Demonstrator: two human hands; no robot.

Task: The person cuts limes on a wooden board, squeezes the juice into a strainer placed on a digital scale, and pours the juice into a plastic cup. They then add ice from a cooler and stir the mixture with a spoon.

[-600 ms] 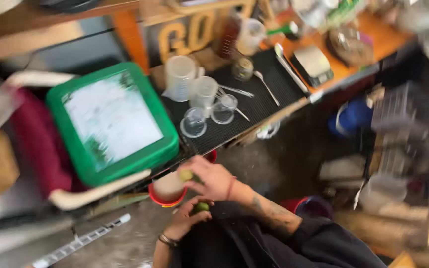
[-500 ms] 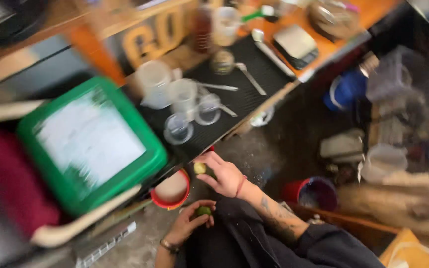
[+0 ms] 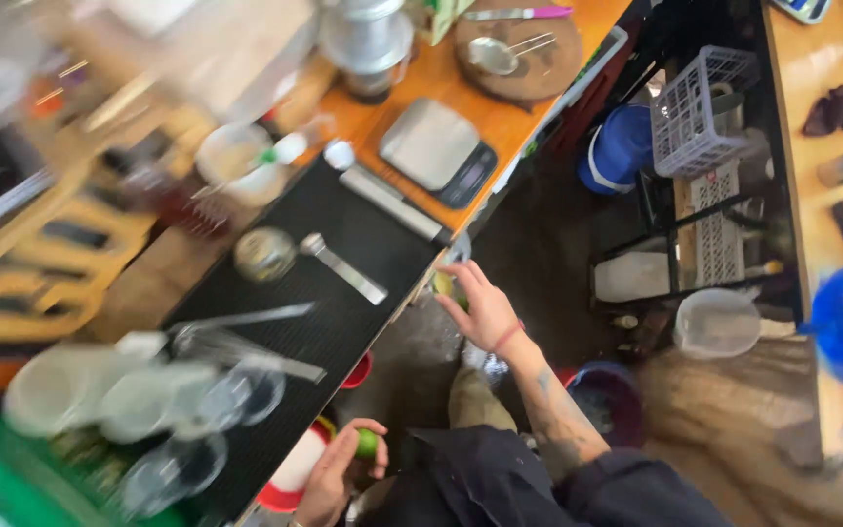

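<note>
Down near the bottom edge, the left hand (image 3: 336, 475) gripped a green lime (image 3: 367, 444) with curled fingers, just beside a red bowl (image 3: 290, 478) under the counter edge. Farther right, the right hand (image 3: 481, 304) was open, fingers spread, reaching toward the edge of the black mat (image 3: 343, 293), near something yellowish too blurred to name. A scale (image 3: 436, 148) sat on the orange counter (image 3: 500, 122) beyond.

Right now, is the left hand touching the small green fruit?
Touching. The head view shows the left hand with fingers curled around the small green fruit, no gap visible.
</note>
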